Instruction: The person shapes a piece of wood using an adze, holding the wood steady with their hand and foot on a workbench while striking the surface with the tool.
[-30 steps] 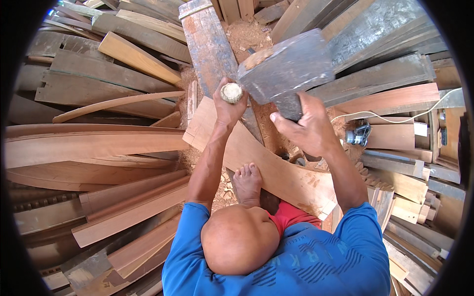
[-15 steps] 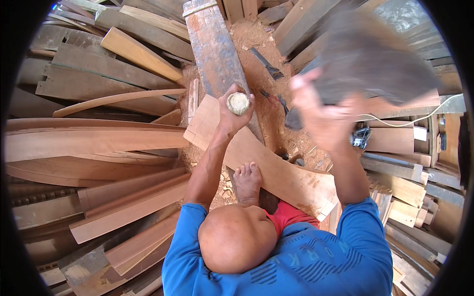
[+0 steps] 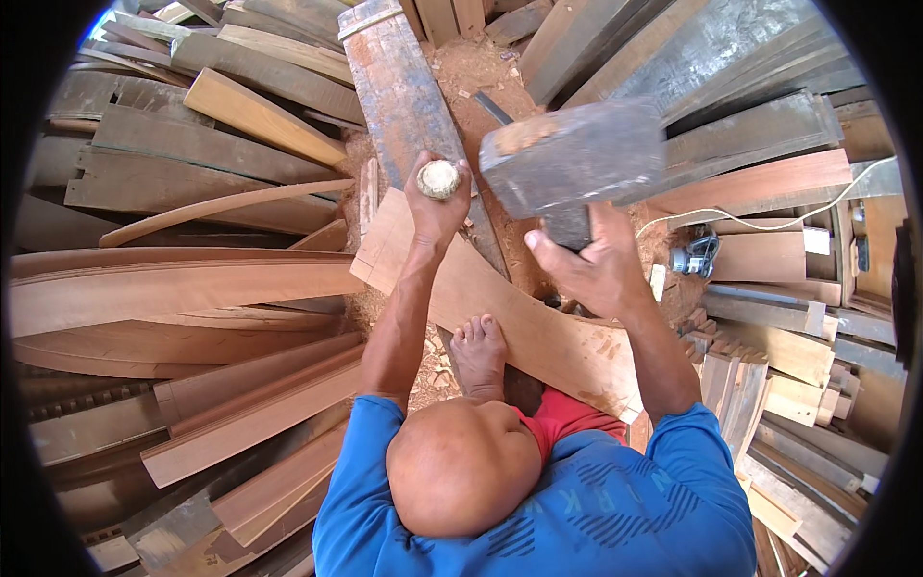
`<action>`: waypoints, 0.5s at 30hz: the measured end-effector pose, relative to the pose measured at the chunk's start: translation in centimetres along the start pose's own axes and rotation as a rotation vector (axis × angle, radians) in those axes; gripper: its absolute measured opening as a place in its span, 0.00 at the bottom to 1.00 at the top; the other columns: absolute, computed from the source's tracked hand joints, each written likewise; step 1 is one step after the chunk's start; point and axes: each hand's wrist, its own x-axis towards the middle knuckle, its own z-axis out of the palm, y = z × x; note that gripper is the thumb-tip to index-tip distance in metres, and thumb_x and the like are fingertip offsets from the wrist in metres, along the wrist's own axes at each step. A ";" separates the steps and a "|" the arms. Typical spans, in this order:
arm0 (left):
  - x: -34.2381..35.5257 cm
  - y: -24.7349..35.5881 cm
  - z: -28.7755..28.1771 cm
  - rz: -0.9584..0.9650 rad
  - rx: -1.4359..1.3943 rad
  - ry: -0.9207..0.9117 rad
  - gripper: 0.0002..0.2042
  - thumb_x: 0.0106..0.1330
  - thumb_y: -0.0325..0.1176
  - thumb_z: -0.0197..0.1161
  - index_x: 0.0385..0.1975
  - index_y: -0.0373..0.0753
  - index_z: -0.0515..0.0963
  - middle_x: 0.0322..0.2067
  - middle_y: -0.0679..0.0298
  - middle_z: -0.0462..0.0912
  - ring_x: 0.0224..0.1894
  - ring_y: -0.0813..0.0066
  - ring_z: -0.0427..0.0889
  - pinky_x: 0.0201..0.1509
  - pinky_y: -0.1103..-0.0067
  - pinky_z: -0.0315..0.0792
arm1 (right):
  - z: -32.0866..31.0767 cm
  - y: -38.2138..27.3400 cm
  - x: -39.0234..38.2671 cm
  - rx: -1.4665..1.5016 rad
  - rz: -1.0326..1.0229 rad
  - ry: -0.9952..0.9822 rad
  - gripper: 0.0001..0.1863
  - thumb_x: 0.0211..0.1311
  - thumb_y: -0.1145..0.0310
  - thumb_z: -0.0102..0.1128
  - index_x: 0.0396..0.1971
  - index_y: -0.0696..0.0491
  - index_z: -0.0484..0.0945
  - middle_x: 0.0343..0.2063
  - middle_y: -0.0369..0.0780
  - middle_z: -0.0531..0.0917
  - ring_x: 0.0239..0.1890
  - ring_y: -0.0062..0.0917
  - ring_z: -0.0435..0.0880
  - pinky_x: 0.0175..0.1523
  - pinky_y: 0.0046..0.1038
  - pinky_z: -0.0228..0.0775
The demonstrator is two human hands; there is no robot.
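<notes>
My left hand [image 3: 435, 213] is wrapped round the upright handle of a chisel [image 3: 438, 179]. Only the chisel's round, pale, worn handle top shows; its blade is hidden below the fist. In my right hand [image 3: 604, 267] is a mallet [image 3: 577, 159] with a big, dark, blocky head, held up to the right of the chisel and apart from it. Under both hands a curved light-brown board [image 3: 534, 327] lies slantwise, with pencil-like lines near its left end. My bare foot [image 3: 479, 351] rests at the board's near edge.
A worn plank [image 3: 409, 96] runs away beneath the board. Stacked boards [image 3: 192, 279] crowd the left, and more timber [image 3: 760, 274] lies on the right. A small power tool [image 3: 694, 257] and a pale cable [image 3: 760, 223] lie at right. Shavings cover the floor [image 3: 476, 67].
The mallet has swung leftward and down from the upper right, closer to the chisel. My left hand keeps its hold, and the board stays in place under my foot.
</notes>
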 end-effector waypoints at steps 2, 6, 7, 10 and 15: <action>0.3 0.7 -0.3 -0.018 -0.001 -0.064 0.10 0.60 0.26 0.68 0.26 0.36 0.71 0.22 0.67 0.74 0.27 0.82 0.72 0.32 0.81 0.69 | -0.4 -0.9 0.0 0.019 -0.056 0.108 0.13 0.57 0.72 0.67 0.41 0.59 0.78 0.32 0.42 0.83 0.33 0.25 0.82 0.40 0.29 0.74; 2.1 2.9 -1.0 -0.008 0.016 -0.138 0.09 0.60 0.26 0.68 0.26 0.36 0.72 0.21 0.66 0.74 0.26 0.81 0.72 0.31 0.81 0.69 | -0.8 -0.4 0.3 0.142 -0.165 0.302 0.13 0.59 0.76 0.66 0.43 0.57 0.75 0.27 0.39 0.81 0.27 0.21 0.80 0.34 0.28 0.75; 2.8 3.2 -1.1 0.037 0.033 -0.153 0.09 0.59 0.25 0.68 0.26 0.36 0.72 0.21 0.66 0.74 0.25 0.81 0.72 0.31 0.81 0.69 | -1.1 -0.3 0.7 0.137 -0.220 0.335 0.14 0.60 0.77 0.65 0.44 0.57 0.74 0.27 0.39 0.81 0.26 0.20 0.79 0.34 0.28 0.75; 4.0 3.5 -1.4 0.126 0.096 -0.169 0.09 0.58 0.26 0.68 0.25 0.36 0.72 0.20 0.66 0.74 0.25 0.81 0.72 0.30 0.80 0.69 | -1.0 -1.3 1.6 0.271 -0.252 0.409 0.14 0.62 0.78 0.62 0.47 0.58 0.73 0.26 0.40 0.80 0.24 0.20 0.77 0.32 0.27 0.74; 4.4 2.3 -1.9 0.085 0.102 -0.177 0.09 0.57 0.26 0.68 0.24 0.36 0.72 0.20 0.66 0.74 0.25 0.81 0.72 0.31 0.80 0.70 | -0.7 -1.4 2.7 0.429 -0.321 0.452 0.13 0.62 0.79 0.61 0.46 0.60 0.73 0.24 0.40 0.80 0.23 0.20 0.77 0.31 0.26 0.73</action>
